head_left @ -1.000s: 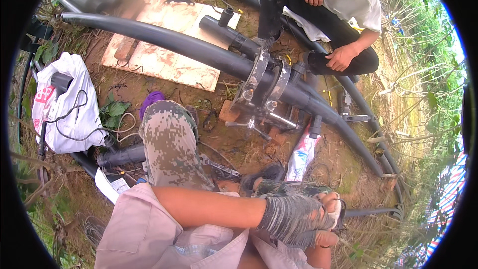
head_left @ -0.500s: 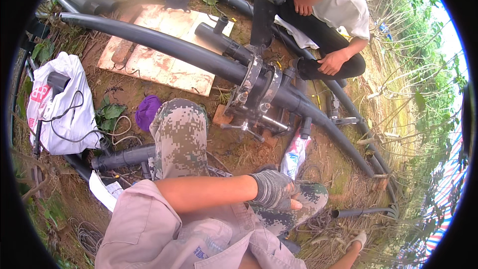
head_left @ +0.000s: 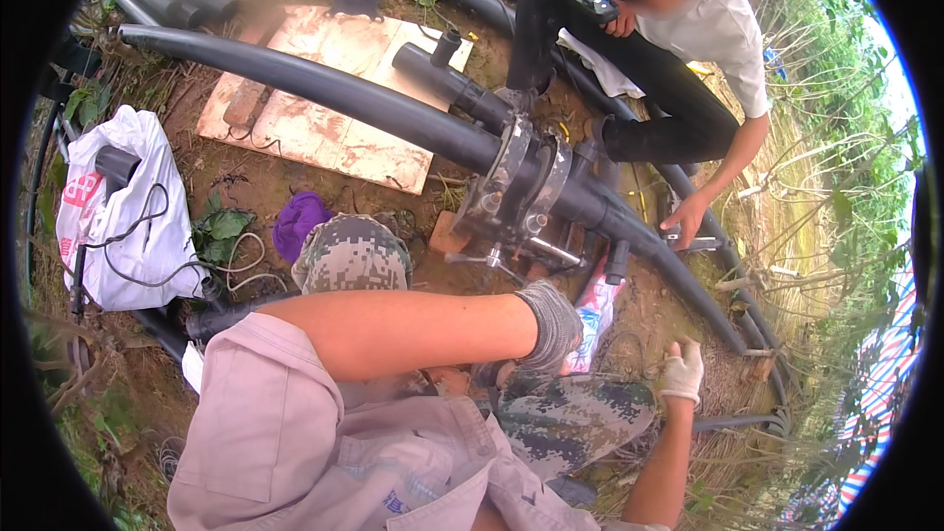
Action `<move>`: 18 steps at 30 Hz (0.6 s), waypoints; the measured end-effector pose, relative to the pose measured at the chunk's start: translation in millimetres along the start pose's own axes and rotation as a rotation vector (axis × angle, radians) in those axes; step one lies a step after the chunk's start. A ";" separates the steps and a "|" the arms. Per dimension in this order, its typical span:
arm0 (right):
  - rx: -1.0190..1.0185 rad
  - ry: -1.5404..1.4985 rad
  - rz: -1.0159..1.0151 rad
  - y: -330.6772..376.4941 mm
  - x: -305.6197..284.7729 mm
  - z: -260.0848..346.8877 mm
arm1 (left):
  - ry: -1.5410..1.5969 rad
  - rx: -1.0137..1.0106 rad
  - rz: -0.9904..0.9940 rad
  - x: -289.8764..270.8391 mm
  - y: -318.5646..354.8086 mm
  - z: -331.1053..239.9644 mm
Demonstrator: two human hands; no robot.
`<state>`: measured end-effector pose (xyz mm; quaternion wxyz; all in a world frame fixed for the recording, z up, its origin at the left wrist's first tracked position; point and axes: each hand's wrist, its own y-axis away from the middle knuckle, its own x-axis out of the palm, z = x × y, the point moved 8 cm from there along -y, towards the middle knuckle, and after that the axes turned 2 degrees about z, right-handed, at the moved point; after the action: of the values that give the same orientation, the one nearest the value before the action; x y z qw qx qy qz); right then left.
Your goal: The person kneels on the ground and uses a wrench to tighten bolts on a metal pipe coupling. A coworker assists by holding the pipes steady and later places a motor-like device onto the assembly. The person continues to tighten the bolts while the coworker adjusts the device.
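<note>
The person wears a loose, pale pinkish-grey shirt (head_left: pixel 444 438) with a wide, short left sleeve (head_left: pixel 251 413), and camouflage trousers (head_left: pixel 580 415) in blocky green, brown and pale patches. The left hand (head_left: pixel 556 329) has a dark grey knitted glove; the right hand (head_left: pixel 680 374), an off-white one.

We can slide our right hand (head_left: pixel 680 374) over the bare dirt (head_left: pixel 651 320) up to the black pipe (head_left: pixel 688 285). Past the pipe, a co-worker's hand (head_left: pixel 688 218) is in the way. Above our left hand (head_left: pixel 553 326), the clamp (head_left: pixel 513 199) and its metal handle (head_left: pixel 494 258) block us. A white plastic bag (head_left: pixel 594 323) lies just beside it.
</note>
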<state>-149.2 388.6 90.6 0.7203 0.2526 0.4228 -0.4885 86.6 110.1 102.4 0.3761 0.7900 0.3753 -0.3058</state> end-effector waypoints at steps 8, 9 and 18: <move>-0.338 0.532 0.707 -11.6 304.7 133.0 | 0.038 -0.090 0.040 22.7 -25.6 61.2; -0.362 0.547 0.769 -10.2 331.8 131.0 | 0.030 -0.096 0.090 18.2 -21.7 63.5; -0.456 0.669 0.775 -0.6 388.9 150.6 | 0.204 0.122 -0.120 30.0 -13.6 19.4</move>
<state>-31.0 80.7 -164.7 0.7102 0.3684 0.5995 0.0226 87.5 110.9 64.2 0.2683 0.8145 0.4390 -0.2681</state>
